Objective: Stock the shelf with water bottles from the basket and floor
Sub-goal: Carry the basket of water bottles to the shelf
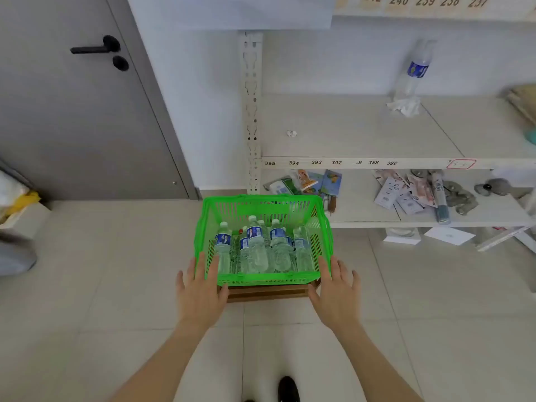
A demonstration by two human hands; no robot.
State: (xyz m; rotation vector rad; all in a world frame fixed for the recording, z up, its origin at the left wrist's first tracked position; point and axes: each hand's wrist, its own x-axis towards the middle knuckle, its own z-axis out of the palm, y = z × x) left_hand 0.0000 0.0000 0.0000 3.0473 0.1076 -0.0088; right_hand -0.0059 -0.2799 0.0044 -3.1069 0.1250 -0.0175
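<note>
A green plastic basket stands on a low wooden stool in front of the shelf unit. Several clear water bottles with blue labels lie inside it. My left hand is at the basket's near left corner, fingers straight, touching its side. At the near right corner, my right hand lies flat against the wall the same way. One more water bottle stands on the middle shelf at the back right, by a crumpled tissue.
The lower shelf holds packets, papers and small grey objects. A grey door is at left, with bags on the floor beside it. Papers lie on the floor under the shelf. Tiled floor lies around the stool.
</note>
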